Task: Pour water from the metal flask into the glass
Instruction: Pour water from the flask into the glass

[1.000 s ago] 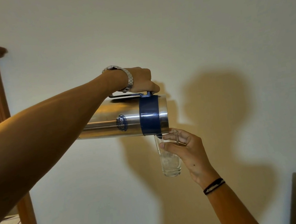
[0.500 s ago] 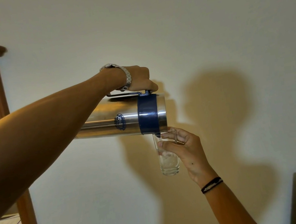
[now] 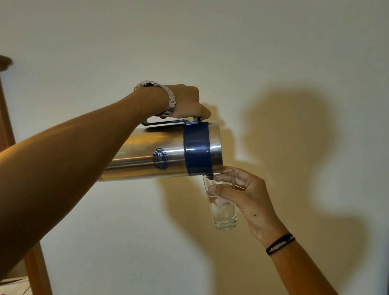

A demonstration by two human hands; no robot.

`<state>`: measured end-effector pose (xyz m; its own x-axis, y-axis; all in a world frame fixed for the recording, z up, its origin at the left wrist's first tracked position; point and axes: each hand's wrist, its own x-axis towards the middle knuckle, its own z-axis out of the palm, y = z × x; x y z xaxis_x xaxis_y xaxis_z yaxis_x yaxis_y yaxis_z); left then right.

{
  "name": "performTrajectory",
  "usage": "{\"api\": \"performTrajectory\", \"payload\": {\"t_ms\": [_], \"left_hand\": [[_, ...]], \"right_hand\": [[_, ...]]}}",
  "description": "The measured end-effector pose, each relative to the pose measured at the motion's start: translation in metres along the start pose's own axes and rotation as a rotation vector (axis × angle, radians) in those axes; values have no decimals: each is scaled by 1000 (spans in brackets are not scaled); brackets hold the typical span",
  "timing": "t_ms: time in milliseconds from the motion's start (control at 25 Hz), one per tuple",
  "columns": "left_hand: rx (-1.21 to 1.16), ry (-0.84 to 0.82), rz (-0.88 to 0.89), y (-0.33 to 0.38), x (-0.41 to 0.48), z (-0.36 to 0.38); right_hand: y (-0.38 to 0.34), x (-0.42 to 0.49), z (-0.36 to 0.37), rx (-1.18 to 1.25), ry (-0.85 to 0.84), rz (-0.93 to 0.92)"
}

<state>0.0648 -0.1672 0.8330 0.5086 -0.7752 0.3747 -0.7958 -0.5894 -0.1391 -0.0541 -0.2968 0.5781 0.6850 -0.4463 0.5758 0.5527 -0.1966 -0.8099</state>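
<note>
Under the left fingers: the dark handle (image 3: 170, 121) of the metal flask (image 3: 164, 152), gripped from above by the left hand (image 3: 186, 102).
Left fingers: clenched round that handle; a metal watch (image 3: 169, 98) sits on the wrist behind them.
Metal flask: held nearly level in the air, hanging below the left fingers, its blue band (image 3: 197, 150) and mouth end pointing toward the right hand.
Right fingers: the right hand (image 3: 247, 197) is wrapped round the upper part of the glass (image 3: 221, 202); thumb across the near side, fingertips (image 3: 228, 171) curled behind the rim.
Glass: upright, rim just beneath the flask's mouth, touching or almost touching it; partly filled with clear water.
Right wrist: dark cord bracelets (image 3: 280, 244) below the fingers.
Behind both hands: plain wall (image 3: 273, 38) carrying their shadows.
</note>
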Motion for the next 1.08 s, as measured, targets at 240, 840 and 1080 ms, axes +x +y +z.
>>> {"api": "performTrajectory", "payload": {"t_ms": [240,840,1080], "left_hand": [[-12,2,0,-3,0,1],[-635,204,-112,-74,-60,70],[-1392,407,-529,-82,-103,127]], "right_hand": [[1,3,2,1,16,7],[-12,19,-4,15,70,36],[-18,18,3,10,80,49]]}}
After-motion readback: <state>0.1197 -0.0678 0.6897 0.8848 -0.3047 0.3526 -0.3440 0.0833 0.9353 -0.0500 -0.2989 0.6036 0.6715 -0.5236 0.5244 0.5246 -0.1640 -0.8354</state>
